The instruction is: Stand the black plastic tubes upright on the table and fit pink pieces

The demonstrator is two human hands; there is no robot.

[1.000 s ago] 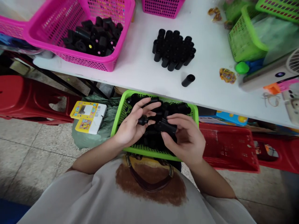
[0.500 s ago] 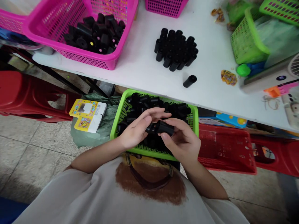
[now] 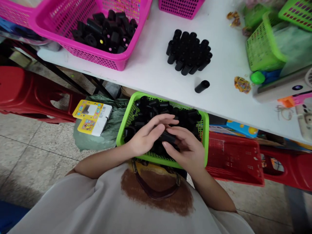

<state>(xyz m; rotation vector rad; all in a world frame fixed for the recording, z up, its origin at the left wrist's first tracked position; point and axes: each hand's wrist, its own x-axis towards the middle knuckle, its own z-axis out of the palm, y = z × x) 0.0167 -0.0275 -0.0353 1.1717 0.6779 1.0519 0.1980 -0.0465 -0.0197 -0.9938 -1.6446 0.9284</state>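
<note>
Both hands meet over the green basket that sits on the lap, below the near edge of the worktop. The right hand pinches a black tube between thumb and fingers. The left hand lies across the tube's left end with its fingers nearly straight, and whether it grips anything beneath cannot be seen. The tube is short, matt and dark, and lies roughly level between the two palms, just above the heap of like black pieces that fills the basket. Farther off on the worktop, a tight cluster of upright tubes stands packed side by side, with one lone tube lying on its side just near of it. By that showing a fair batch seems done, while the full basket suggests much is left. At the far left a pink basket holds more black parts, some with coloured dots. Green baskets crowd the far right, and a yellow box lies to the left of the lap basket.
</note>
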